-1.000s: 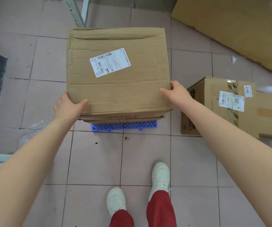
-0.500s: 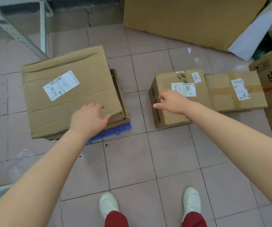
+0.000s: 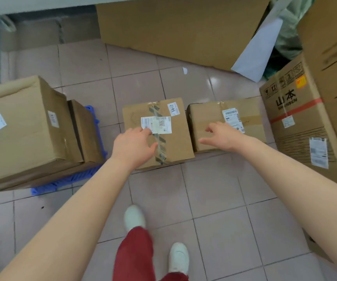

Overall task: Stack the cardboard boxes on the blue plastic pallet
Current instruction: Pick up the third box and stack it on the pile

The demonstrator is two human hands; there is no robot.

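At far left a large cardboard box [image 3: 19, 130] sits on the blue plastic pallet [image 3: 66, 179], a narrower box [image 3: 85, 130] tucked against its right side. Centre floor: a taped box [image 3: 171, 138] and a second small box [image 3: 210, 120] just beside it on the right, tall printed cartons [image 3: 297, 122] at far right. Left hand [image 3: 133, 146], fingers spread and empty, is over the taped box's near-left top; right hand [image 3: 221, 134], likewise spread and empty, over the second box.
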